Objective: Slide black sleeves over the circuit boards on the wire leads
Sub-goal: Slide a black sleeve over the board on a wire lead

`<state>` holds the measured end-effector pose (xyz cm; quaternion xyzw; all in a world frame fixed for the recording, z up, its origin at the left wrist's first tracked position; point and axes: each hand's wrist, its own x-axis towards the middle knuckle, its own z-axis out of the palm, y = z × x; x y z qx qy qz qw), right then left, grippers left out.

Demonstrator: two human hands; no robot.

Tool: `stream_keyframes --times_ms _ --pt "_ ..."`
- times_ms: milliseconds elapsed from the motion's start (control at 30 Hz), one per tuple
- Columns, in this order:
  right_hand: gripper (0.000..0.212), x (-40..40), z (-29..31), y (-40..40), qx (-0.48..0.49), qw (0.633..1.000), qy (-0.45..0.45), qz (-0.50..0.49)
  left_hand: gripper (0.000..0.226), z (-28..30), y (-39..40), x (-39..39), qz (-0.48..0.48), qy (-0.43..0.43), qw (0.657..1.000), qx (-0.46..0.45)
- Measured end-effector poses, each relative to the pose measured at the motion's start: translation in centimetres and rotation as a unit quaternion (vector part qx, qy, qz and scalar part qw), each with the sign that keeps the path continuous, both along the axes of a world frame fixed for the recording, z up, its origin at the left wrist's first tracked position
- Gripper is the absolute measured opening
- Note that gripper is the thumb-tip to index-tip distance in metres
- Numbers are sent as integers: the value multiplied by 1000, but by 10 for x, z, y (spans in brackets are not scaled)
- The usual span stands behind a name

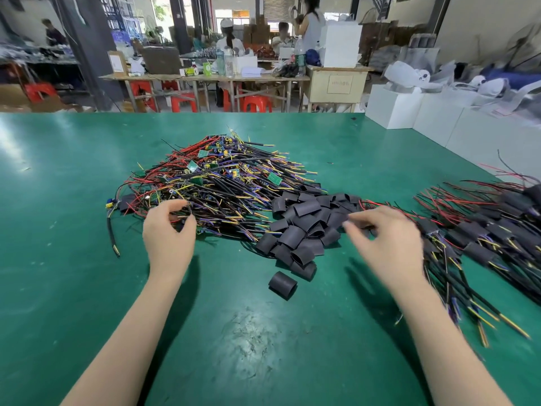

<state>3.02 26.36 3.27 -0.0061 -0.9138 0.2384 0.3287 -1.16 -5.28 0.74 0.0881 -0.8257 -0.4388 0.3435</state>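
A tangled heap of wire leads with small green circuit boards (222,177) lies in the middle of the green table (73,200). Beside it on the right sits a pile of short black sleeves (304,227), with one sleeve (283,285) lying apart in front. My left hand (169,230) hovers at the near left edge of the wire heap, thumb and fingers curled and close to the wires; whether it pinches one I cannot tell. My right hand (386,241) is blurred, fingers loosely spread, reaching toward the right side of the sleeve pile and holding nothing.
A heap of sleeved leads (483,238) spreads over the table's right side. White boxes (433,118) stand past the right edge. Beyond the far edge are workbenches, red stools and several people. A loose black cable (112,238) lies at the left.
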Motion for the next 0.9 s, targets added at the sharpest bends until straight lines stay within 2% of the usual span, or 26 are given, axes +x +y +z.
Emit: stream_keyframes --times_ms 100,167,233,333,500,633,733,833,900 --pt "21 3 -12 -31 35 990 -61 119 38 -6 -6 -5 15 -81 997 -10" --pt "30 3 -22 -43 80 977 -110 163 43 -10 -6 -7 0 -120 992 -35" --pt "35 2 -30 -46 122 964 -151 180 40 -13 -7 -8 -7 -120 990 -75" --pt "32 0 -30 -44 71 964 -161 198 29 -13 -11 -10 4 -80 990 -113" --pt "35 0 -24 -40 12 972 -150 181 17 -11 -18 -11 33 -18 993 -108" --pt "30 1 -21 -37 49 977 -152 143 23 -3 -17 -12 -8 19 999 34" --pt "25 1 -20 -35 56 981 -148 109 25 0 -10 -9 -30 38 997 62" --pt "24 -1 -17 -33 32 987 -124 93 31 0 2 -1 -53 35 998 16" --pt "24 -1 -15 -31 30 989 -119 87 31 1 9 5 -64 12 993 -94"
